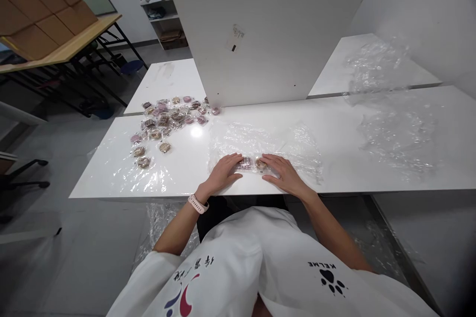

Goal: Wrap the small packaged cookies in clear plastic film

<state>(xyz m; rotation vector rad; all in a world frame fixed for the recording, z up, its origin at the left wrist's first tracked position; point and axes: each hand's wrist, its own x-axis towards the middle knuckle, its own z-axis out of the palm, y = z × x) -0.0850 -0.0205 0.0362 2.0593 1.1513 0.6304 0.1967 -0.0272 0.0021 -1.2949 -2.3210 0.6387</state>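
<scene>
A sheet of clear bubble wrap (256, 136) lies spread on the white table, with small individually wrapped round pieces at its near edge. One is a reddish-purple wrapped piece (245, 162), the other a brownish wrapped piece (261, 164). My left hand (224, 172) grips the left end of this row, fingers over the far side and thumb on the near side. Mirroring it, my right hand (283, 174) holds the right end through the plastic. The fingers partly cover the pieces, so how far the plastic is wrapped around them is hard to tell.
A loose pile of similar wrapped pieces (167, 119) lies on the left. More crumpled clear plastic (397, 129) sits to the right. A tall white panel (260, 29) stands behind the sheet. Cardboard boxes (44, 15) rest on another table at far left.
</scene>
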